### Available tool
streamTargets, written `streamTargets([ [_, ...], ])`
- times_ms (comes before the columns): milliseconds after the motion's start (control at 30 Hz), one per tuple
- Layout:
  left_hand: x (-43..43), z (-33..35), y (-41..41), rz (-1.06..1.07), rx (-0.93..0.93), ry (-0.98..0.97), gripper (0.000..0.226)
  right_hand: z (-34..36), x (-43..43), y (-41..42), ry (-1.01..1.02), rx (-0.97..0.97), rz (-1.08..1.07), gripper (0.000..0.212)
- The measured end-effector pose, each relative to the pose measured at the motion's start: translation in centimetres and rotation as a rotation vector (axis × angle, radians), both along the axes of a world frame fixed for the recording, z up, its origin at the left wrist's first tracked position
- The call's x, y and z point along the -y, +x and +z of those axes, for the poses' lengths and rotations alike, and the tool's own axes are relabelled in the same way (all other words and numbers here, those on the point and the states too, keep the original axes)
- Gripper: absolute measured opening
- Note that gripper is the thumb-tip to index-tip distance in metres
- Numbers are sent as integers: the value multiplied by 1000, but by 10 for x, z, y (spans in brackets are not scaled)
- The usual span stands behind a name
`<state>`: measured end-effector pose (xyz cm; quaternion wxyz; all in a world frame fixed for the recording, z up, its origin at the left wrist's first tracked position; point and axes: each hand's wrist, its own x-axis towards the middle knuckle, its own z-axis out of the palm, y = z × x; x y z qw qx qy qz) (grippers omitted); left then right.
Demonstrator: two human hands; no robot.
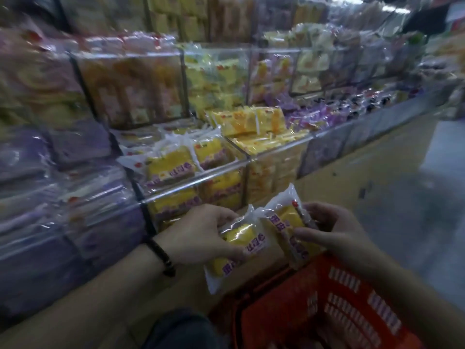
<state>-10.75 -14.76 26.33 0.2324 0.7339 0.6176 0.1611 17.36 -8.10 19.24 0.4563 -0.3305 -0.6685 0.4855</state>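
Shop aisle, left hand (201, 233) gripping packet (241, 245) — right hand (334, 230) another (289, 222)

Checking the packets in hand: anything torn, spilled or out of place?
Nothing stands out. The lower packet in the left grip and the upper packet in the right grip look whole, over the red basket; blur hides fine tears.

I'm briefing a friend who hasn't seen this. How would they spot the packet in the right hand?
Find the orange basket at the bottom right; just above its rim, two hands hold clear-wrapped yellow cakes. The right hand pinches the upper packet, tilted on end with purple lettering running down it, unlike the lower packet in the left hand.
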Motion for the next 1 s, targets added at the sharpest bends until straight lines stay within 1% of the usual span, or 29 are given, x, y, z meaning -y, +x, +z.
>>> streamTargets([
  [67, 12, 27, -10, 52, -93, 140, 66, 18, -5, -11, 77, -27, 11, 44],
  [133, 21, 50, -22, 75, -136, 276, 68, 39, -10, -21, 142, -67, 5, 44],
  [267, 34, 93, -49, 104, -103, 445, 59, 81, -26, -46, 323, -34, -15, 45],
  [333, 32, 108, -62, 130, -122, 561, 53, 100, -36, -59, 413, -16, -47, 39],
  [400, 20, 116, -75, 170, -162, 632, 54, 116, -47, -71, 498, 7, -97, 33],
  [467, 6, 116, -84, 200, -216, 616, 57, 131, -57, -82, 561, 35, -157, 30],
  [600, -18, 100, -88, 244, -303, 592, 59, 150, -65, -97, 627, 78, -225, 38],
  [667, -23, 93, -87, 270, -346, 587, 59, 152, -68, -102, 678, 128, -191, 39],
  [733, -24, 88, -88, 294, -423, 641, 58, 152, -71, -107, 711, 190, -86, 38],
  [800, -21, 84, -88, 299, -490, 682, 57, 149, -74, -112, 791, 303, -52, 38],
  [867, -16, 80, -87, 305, -560, 686, 54, 147, -75, -119, 875, 391, -56, 50],
  [900, -14, 79, -87, 310, -581, 683, 54, 148, -75, -121, 886, 410, -53, 52],
  [1000, -10, 77, -94, 318, -550, 652, 54, 149, -80, -122, 863, 485, -16, 48],
])
